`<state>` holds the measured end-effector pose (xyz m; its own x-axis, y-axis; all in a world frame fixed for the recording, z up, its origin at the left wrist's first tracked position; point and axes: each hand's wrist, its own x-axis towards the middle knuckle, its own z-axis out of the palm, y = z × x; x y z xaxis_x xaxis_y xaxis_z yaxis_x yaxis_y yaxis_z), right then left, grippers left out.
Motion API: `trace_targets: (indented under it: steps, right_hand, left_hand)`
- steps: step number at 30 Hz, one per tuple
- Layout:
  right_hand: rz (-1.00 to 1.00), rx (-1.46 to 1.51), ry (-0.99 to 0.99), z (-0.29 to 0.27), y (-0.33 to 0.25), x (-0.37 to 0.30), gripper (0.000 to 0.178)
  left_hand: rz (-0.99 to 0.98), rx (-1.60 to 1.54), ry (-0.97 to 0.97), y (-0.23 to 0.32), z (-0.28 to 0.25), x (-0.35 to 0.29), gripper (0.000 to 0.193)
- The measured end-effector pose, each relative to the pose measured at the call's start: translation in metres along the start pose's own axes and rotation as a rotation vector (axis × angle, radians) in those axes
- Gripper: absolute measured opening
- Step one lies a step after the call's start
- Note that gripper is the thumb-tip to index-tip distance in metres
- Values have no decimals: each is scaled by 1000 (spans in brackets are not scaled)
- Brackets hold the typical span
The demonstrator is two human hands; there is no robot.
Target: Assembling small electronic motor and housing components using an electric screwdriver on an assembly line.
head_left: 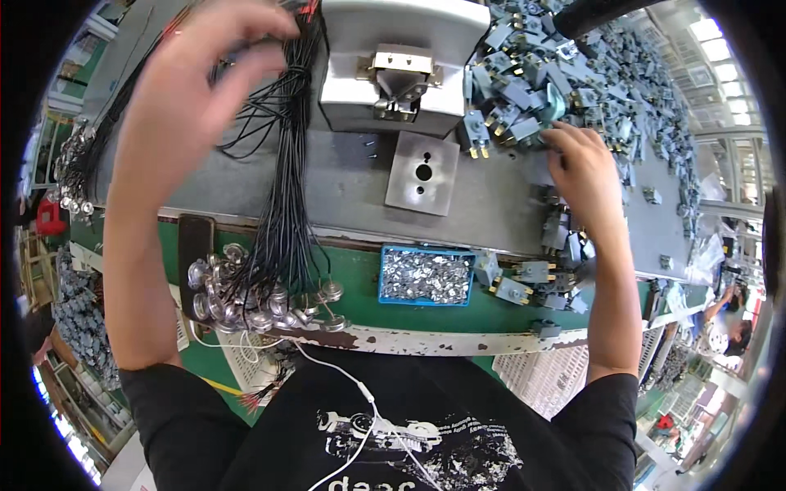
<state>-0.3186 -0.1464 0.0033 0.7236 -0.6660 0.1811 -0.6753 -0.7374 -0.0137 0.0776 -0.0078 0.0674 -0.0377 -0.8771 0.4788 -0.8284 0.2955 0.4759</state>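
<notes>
My left hand (201,78) is raised over the far left of the bench, blurred by motion. Its thumb and fingers are apart, beside the red ends of a thick bundle of black wires (286,155). Round metal discs (266,307) hang at the wires' near end. My right hand (585,168) is at the edge of a large pile of grey switch-like blocks (516,90) with brass terminals. Its fingers are bent and parted from the thumb, and a blurred grey shape lies beside them. Between my hands stands a metal press-like fixture (401,74).
A square metal plate with holes (422,173) lies before the fixture. At the bench's near edge is a blue tray (383,278) of small metal parts. More grey blocks (514,290) lie to its right. A dark bar (606,12) crosses the far right.
</notes>
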Motion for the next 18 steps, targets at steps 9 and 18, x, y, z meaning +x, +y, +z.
trace_targets:
  steps: [9, 18]
  right_hand:
    - [156, 1700, -184, -30, -90, 15, 26]
    - [-82, 651, -408, -17, -117, 49, 29]
  left_hand:
    - [211, 144, -1020, 38, 23, -43, 12]
    - [65, -134, -730, 45, 18, -30, 11]
